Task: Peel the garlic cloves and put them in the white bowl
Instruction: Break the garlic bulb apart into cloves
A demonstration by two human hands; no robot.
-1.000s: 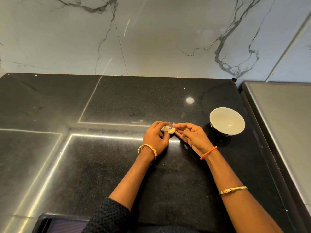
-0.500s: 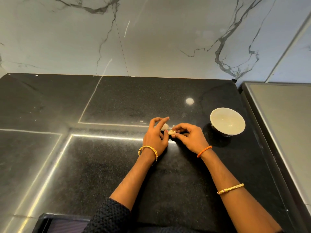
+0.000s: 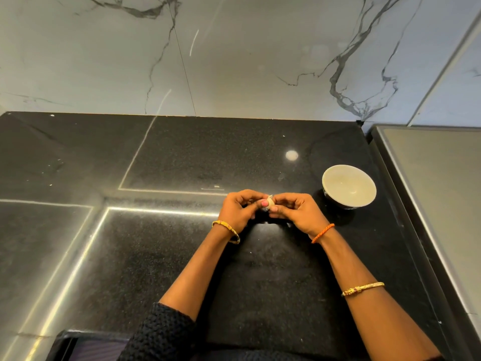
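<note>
A pale garlic clove point(image 3: 269, 203) with papery skin is pinched between both hands over the black counter. My left hand point(image 3: 239, 210) holds it from the left with curled fingers and the thumb on top. My right hand point(image 3: 296, 211) grips it from the right, fingers curled round it. Most of the clove is hidden by the fingertips. The white bowl point(image 3: 348, 185) stands upright on the counter to the right of my right hand, and its inside looks empty.
The black stone counter point(image 3: 182, 256) reaches back to a marble wall point(image 3: 234, 61). A grey raised surface point(image 3: 437, 194) runs along the right edge, close behind the bowl. A dark object point(image 3: 78, 347) sits at the counter's near edge, bottom left.
The hands were at the cloves on the counter; now both have closed round one clove and lifted it slightly. The bowl has not moved.
</note>
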